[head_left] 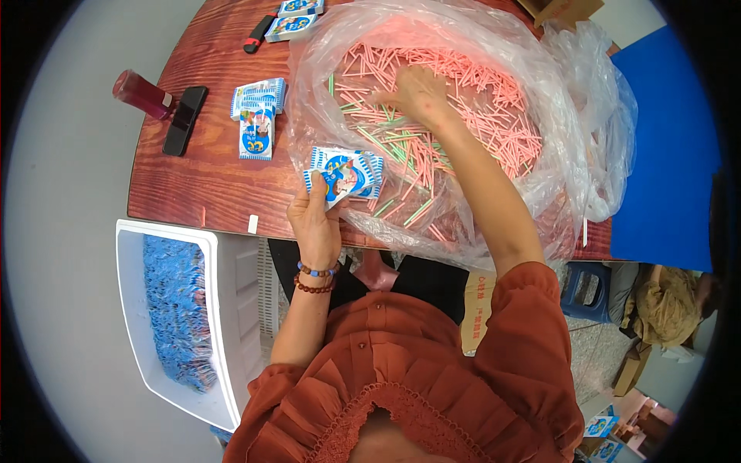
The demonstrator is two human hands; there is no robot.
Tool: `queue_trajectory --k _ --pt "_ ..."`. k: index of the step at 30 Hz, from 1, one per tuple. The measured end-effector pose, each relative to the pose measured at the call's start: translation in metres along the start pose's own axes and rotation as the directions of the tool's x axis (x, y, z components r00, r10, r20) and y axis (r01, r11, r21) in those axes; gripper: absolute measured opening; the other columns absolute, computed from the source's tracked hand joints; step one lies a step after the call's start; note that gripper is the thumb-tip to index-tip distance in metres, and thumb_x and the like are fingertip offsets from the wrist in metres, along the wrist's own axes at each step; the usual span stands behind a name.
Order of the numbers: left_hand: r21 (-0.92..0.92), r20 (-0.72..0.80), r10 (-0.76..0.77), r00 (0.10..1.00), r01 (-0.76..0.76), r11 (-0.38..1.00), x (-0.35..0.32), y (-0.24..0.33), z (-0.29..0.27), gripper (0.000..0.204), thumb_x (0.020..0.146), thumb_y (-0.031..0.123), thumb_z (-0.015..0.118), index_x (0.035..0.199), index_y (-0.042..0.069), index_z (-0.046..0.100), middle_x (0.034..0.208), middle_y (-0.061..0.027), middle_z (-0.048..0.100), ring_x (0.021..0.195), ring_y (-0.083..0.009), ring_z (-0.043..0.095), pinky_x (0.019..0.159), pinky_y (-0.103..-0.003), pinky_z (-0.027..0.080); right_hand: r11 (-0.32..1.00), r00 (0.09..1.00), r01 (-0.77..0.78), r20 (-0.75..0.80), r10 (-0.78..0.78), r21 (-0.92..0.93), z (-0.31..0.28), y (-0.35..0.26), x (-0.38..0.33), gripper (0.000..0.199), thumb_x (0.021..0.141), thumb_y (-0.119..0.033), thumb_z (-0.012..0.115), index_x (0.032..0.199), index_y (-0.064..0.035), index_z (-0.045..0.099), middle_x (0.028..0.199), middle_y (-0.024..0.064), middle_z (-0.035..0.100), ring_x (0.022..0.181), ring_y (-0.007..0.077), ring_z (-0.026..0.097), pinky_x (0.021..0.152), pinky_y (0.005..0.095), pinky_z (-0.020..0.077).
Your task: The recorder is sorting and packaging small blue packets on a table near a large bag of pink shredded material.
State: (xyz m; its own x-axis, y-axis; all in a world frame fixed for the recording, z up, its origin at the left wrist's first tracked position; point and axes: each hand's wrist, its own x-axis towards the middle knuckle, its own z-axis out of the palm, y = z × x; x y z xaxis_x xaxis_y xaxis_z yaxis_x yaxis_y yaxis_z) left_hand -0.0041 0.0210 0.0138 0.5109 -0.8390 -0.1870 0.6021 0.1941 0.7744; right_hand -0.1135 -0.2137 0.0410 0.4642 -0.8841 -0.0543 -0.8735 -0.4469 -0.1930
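Sachets (343, 176), small flat packets printed in blue and white with a cartoon figure, are shown fanned in a short stack at the near edge of the worktop (201, 193), clamped between thumb and fingers of the left hand (312, 220). Below that edge, a white crate (224, 309) filled with like blue packets is seen, so much of the supply appears still unhandled. Farther in, the right hand (417, 92) is laid with fingers spread on a heap of pink and green straws (463, 116) inside an open clear plastic bag (556, 177); whether any straw is pinched cannot be told. Towards the left edge, a few more sachets (257, 116) are laid out, beside a black phone (184, 119) and a red bottle (141, 94). At the far edge, two further packets (293, 19) are seen.
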Motion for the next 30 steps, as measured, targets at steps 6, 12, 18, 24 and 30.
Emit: queue_trajectory --k 6,12,18,24,30 --pt "-0.037 0.004 0.006 1.000 -0.006 0.999 0.006 0.004 -0.007 0.024 0.099 0.022 0.054 0.097 0.001 0.065 0.092 -0.0054 0.068 0.079 -0.0090 0.063 0.071 -0.026 0.052 0.979 0.974 0.147 -0.149 -0.168 -0.140 0.022 -0.018 -0.008 0.077 0.068 -0.057 0.072 0.108 0.0069 0.061 0.106 0.0217 0.064 0.102 0.0361 0.061 0.088 0.0509 0.0443" --pt "-0.072 -0.022 -0.011 1.000 0.009 0.997 0.009 0.006 -0.012 0.022 0.098 0.019 0.054 0.097 0.000 0.065 0.095 -0.0059 0.068 0.083 -0.0092 0.063 0.074 -0.027 0.052 0.984 0.978 0.175 0.122 -0.172 -0.019 -0.004 -0.036 -0.015 0.056 0.076 -0.034 0.066 0.116 0.0044 0.057 0.097 0.0217 0.067 0.096 0.0375 0.064 0.092 0.0538 0.0410" --pt "-0.081 -0.012 0.001 1.000 -0.002 0.997 0.011 0.005 -0.009 0.022 0.098 0.019 0.054 0.098 0.000 0.065 0.095 -0.0057 0.068 0.083 -0.0091 0.063 0.075 -0.026 0.052 0.952 0.964 0.267 0.051 -0.262 -0.147 0.021 -0.034 -0.020 0.043 0.080 -0.029 0.061 0.108 0.0028 0.060 0.096 0.0173 0.068 0.090 0.0335 0.066 0.086 0.0516 0.0412" --pt "-0.009 0.040 0.014 0.999 -0.014 1.000 0.012 -0.002 -0.017 0.022 0.099 0.023 0.052 0.104 0.006 0.064 0.100 -0.0034 0.068 0.087 -0.0104 0.063 0.072 -0.027 0.051 0.949 0.949 0.314 0.005 -0.314 -0.005 0.030 -0.019 -0.019 0.039 0.084 -0.024 0.058 0.112 0.0033 0.057 0.107 0.0227 0.064 0.101 0.0365 0.062 0.096 0.0546 0.0333" --pt "-0.058 -0.005 -0.025 1.000 0.024 0.998 0.011 0.002 -0.013 0.021 0.098 0.020 0.055 0.100 0.001 0.065 0.095 -0.0052 0.068 0.081 -0.0088 0.063 0.071 -0.026 0.052 0.788 0.975 0.103 0.094 -0.199 0.608 0.023 0.009 -0.018 0.043 0.096 -0.026 0.050 0.129 0.0010 0.047 0.102 0.0113 0.062 0.090 0.0200 0.056 0.082 0.0341 0.0439"
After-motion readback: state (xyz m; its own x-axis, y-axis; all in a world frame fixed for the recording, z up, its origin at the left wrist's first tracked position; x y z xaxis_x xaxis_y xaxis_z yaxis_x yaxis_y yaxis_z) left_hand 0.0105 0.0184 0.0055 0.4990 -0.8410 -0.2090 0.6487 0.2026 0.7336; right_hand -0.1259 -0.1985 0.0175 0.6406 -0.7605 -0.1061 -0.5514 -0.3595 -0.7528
